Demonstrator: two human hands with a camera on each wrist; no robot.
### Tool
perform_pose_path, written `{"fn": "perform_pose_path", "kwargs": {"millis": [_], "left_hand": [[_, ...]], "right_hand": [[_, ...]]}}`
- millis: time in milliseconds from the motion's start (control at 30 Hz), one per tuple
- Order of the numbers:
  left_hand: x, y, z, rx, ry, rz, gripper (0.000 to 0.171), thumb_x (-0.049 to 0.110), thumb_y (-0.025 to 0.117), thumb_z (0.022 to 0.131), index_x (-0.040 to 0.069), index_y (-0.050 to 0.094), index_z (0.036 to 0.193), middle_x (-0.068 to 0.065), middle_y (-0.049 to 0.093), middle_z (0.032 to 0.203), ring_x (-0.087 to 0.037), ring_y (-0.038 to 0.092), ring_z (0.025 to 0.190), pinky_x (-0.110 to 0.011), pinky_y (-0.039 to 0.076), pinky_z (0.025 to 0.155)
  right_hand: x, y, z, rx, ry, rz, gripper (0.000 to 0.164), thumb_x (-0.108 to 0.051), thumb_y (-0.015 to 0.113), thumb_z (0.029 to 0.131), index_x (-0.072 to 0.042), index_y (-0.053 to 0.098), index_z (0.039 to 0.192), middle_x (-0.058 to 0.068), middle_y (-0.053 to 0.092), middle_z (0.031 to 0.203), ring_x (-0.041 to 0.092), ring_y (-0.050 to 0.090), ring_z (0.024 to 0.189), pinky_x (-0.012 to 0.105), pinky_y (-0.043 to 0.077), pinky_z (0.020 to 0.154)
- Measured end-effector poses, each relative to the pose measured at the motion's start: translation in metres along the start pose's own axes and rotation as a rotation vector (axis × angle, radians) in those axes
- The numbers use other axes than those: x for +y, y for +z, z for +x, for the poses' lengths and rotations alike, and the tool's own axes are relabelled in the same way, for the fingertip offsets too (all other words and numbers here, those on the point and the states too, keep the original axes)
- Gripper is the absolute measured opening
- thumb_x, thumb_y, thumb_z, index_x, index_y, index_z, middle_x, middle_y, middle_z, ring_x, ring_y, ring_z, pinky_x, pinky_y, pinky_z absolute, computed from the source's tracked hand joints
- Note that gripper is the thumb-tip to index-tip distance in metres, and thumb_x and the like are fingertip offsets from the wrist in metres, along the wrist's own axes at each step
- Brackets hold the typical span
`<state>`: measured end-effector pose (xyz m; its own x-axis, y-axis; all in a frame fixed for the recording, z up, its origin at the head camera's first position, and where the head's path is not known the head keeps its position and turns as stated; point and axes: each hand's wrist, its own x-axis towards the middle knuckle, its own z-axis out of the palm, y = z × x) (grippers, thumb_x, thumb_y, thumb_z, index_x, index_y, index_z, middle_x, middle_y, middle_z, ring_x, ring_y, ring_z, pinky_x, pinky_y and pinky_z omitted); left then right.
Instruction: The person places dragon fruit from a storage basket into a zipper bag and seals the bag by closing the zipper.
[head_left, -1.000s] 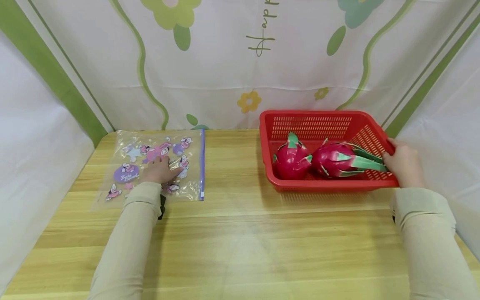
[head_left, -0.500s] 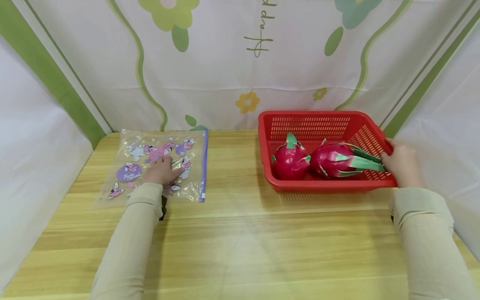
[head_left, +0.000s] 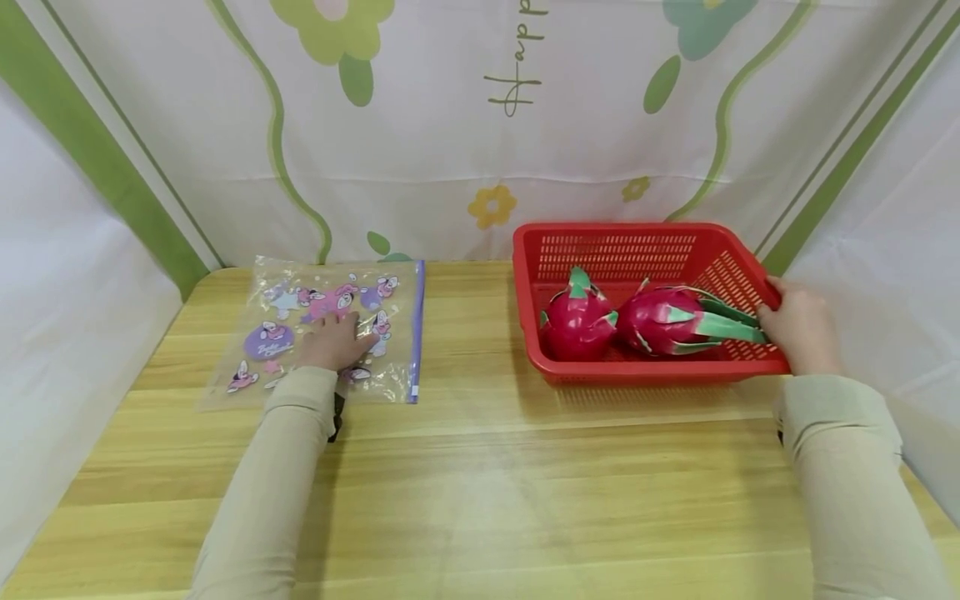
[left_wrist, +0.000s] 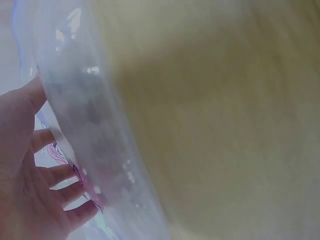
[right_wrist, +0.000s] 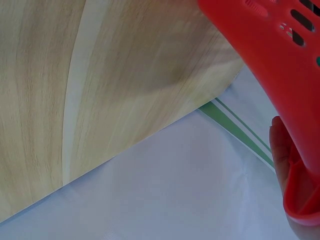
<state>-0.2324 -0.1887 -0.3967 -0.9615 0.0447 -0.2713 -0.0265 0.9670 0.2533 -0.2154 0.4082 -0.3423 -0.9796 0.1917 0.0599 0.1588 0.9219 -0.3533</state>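
Note:
A clear zip bag (head_left: 268, 342) with cartoon prints and a purple zip edge lies flat at the table's left in the head view. My left hand (head_left: 330, 340) rests on the bag, fingers spread; the left wrist view shows its fingers (left_wrist: 60, 172) extended against the plastic. At the right stands a red plastic basket (head_left: 660, 372) with slotted walls. Inside it are two shiny dragon fruits: a rounder dragon fruit (head_left: 579, 327) on the left and a dragon fruit with long green leaves (head_left: 656, 321) beside it. My right hand (head_left: 808, 329) grips the basket's right rim.
The wooden table (head_left: 480, 492) spans the foreground. A white curtain (head_left: 420, 125) with flower prints hangs behind the bag and basket, and white cloth (head_left: 900, 333) closes off the right side.
My left hand has slid a little to the right, and the zip bag has moved with it toward the basket. My right hand stays at the basket, which keeps its place.

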Motion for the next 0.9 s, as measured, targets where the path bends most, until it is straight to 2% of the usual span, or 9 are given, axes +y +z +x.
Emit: {"fn": "perform_pose_path", "kwargs": {"millis": [67,167,267,333,600,733,900], "left_hand": [[0.001,0.000,0.001,0.008,0.021,0.007,0.070,0.046,0.041,0.097,-0.001,0.028,0.147,-0.038,0.023,0.147,-0.056,0.020,0.136,-0.067,0.024,0.110],[0.003,0.001,0.003,0.059,0.074,0.030,0.064,0.042,0.043,0.097,0.000,0.034,0.145,-0.035,0.031,0.145,-0.054,0.027,0.134,-0.065,0.027,0.110],[0.009,0.001,0.006,0.128,0.131,0.075,0.057,0.036,0.045,0.098,-0.002,0.042,0.140,-0.033,0.043,0.138,-0.051,0.040,0.128,-0.061,0.037,0.105],[0.017,0.000,0.006,0.151,0.156,0.079,0.054,0.033,0.046,0.098,-0.002,0.043,0.139,-0.032,0.046,0.137,-0.049,0.046,0.124,-0.059,0.041,0.103],[0.049,0.006,0.009,0.166,0.217,-0.005,0.056,0.033,0.051,0.095,0.003,0.041,0.142,-0.029,0.048,0.138,-0.047,0.053,0.118,-0.059,0.048,0.094],[0.061,0.008,0.007,0.142,0.206,-0.043,0.056,0.031,0.052,0.094,0.004,0.042,0.141,-0.028,0.047,0.139,-0.046,0.054,0.118,-0.059,0.048,0.094],[0.067,0.012,0.006,0.145,0.198,0.002,0.061,0.036,0.056,0.092,0.004,0.041,0.142,-0.027,0.052,0.133,-0.043,0.058,0.112,-0.057,0.052,0.088]], "right_hand": [[0.000,0.000,0.000,0.003,-0.004,0.003,0.056,-0.011,0.043,0.094,0.010,0.029,0.143,0.044,0.041,0.127,0.051,0.041,0.104,0.067,0.036,0.094],[0.000,0.001,0.000,0.011,-0.015,0.007,0.055,-0.010,0.043,0.093,0.011,0.030,0.143,0.044,0.041,0.127,0.051,0.041,0.104,0.067,0.036,0.094],[0.002,0.001,0.000,0.011,-0.019,0.017,0.056,-0.010,0.042,0.093,0.011,0.029,0.143,0.045,0.041,0.128,0.052,0.040,0.106,0.067,0.034,0.095],[0.002,0.000,0.000,0.005,-0.013,0.023,0.056,-0.010,0.042,0.094,0.011,0.028,0.143,0.045,0.040,0.129,0.052,0.040,0.108,0.067,0.034,0.095],[0.002,-0.001,-0.002,-0.018,0.000,0.027,0.056,-0.010,0.042,0.095,0.010,0.026,0.144,0.044,0.040,0.129,0.050,0.040,0.105,0.066,0.036,0.093],[0.002,-0.001,-0.002,-0.010,-0.007,0.017,0.056,-0.011,0.042,0.094,0.010,0.027,0.144,0.044,0.041,0.127,0.051,0.041,0.104,0.066,0.036,0.093],[0.000,-0.001,-0.002,0.011,-0.027,0.008,0.055,-0.010,0.042,0.093,0.011,0.030,0.143,0.044,0.042,0.127,0.052,0.042,0.105,0.067,0.035,0.094]]}}
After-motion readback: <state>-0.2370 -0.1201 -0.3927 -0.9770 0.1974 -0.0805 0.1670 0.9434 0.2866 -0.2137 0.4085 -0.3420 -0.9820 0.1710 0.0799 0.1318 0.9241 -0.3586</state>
